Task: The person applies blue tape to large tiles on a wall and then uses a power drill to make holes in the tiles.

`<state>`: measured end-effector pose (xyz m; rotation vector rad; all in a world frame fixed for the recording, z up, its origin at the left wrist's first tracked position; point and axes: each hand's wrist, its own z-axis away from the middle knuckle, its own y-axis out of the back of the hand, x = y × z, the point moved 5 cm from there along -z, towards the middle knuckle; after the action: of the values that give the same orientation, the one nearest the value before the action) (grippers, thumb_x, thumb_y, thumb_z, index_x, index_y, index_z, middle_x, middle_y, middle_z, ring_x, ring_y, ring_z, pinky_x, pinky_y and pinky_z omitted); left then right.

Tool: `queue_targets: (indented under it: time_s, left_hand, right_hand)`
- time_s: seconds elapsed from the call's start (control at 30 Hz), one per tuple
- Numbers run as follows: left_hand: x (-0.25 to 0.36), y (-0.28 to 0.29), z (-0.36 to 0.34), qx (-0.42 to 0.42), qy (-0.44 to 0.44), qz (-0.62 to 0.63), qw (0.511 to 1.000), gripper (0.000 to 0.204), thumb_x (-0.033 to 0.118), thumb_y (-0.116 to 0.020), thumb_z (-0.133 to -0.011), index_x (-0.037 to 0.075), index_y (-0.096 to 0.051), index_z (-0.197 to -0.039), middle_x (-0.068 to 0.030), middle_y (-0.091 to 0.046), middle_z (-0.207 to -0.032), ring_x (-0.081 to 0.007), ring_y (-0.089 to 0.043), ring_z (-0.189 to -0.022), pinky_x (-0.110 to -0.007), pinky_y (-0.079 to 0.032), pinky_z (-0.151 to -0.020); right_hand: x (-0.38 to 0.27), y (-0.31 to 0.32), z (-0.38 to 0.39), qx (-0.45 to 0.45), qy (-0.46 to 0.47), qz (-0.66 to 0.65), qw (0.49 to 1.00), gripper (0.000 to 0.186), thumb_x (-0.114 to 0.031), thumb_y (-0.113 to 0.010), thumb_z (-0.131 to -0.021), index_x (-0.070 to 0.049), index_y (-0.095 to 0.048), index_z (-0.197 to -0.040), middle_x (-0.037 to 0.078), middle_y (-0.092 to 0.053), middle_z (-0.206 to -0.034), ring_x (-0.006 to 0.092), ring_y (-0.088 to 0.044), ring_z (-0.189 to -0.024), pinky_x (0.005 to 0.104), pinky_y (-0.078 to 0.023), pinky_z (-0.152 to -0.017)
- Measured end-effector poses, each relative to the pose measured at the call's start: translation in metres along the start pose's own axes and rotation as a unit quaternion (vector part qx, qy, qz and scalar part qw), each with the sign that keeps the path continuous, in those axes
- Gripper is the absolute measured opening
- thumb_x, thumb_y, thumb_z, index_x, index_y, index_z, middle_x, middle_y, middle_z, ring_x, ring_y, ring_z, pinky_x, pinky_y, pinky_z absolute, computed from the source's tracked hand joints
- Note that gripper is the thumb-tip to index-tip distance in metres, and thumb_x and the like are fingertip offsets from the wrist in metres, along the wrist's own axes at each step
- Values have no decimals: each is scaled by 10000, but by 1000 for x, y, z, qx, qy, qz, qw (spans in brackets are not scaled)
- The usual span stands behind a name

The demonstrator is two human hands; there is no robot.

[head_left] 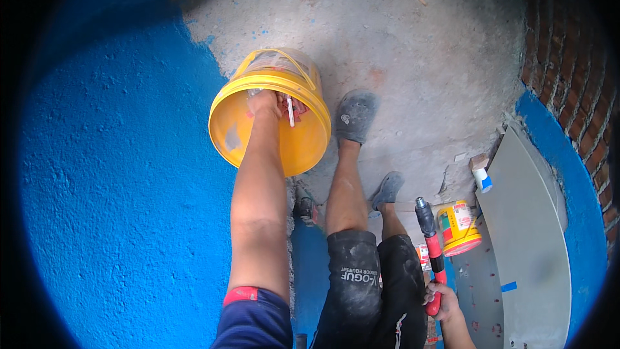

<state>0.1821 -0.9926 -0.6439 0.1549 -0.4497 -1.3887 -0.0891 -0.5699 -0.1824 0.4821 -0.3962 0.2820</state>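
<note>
My left hand (265,101) reaches down inside a large yellow bucket (298,152). Its fingers look curled, but most of them are hidden and what they grip cannot be made out. Beside those fingers a slim white stick (290,111) stands out, with reddish bits around it. The bucket's yellow carrying handle hangs over its far side. At the lower right, my right hand (442,300) is closed around the red end of a red and black extension pole (434,252). The pole points upward and ends in a metal tip.
A blue-painted rough wall (129,174) fills the left side. Ahead lies a grey concrete floor (420,64). A smaller yellow bucket (460,227) stands at the right, near a grey panel (526,232) and a white and blue roll (482,179). Bare brickwork (575,71) is at far right.
</note>
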Motion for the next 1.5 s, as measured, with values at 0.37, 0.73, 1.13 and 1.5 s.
queue_targets:
  time_s: [0.37, 0.73, 1.13, 1.5]
  left_hand:
    - [-37, 55, -40, 1, -487, -325, 811, 124, 91, -673, -872, -33, -677, -861, -55, -642, -768, -148, -579, -654, -287, -459, -552]
    - [18, 9, 44, 88, -334, -465, 815, 213, 296, -621, -829, 107, -695, -891, -122, -681, -861, -331, -658, -795, -403, -524, -728]
    - [-23, 22, -22, 200, -449, -648, 582, 439, 396, -562, -884, 103, -628, -1205, -109, -642, -1184, -268, -595, -1104, -377, -433, -959]
    - [-5, -10, 9, 136, -409, -616, 660, 295, 266, -560, -890, 33, -633, -1056, -105, -645, -988, -233, -620, -910, -332, -471, -782]
  right_hand:
    - [5, 7, 5, 3, 0, 4, 1000, 128, -91, -638, -799, -87, -520, -849, -6, -483, -640, 133, -509, -537, 316, -477, -543]
    - [-1, -6, -4, -6, 13, 20, 1000, 111, -109, -639, -810, -88, -530, -822, 0, -496, -651, 141, -514, -552, 335, -470, -560]
    - [-3, 8, -18, -1, 3, 21, 1000, 206, -51, -652, -797, -103, -538, -961, -2, -502, -657, 149, -517, -535, 317, -468, -530]
    - [-7, -3, -13, -1, 24, -5, 1000, 199, -61, -647, -796, -84, -526, -953, 10, -506, -668, 151, -525, -544, 313, -473, -533]
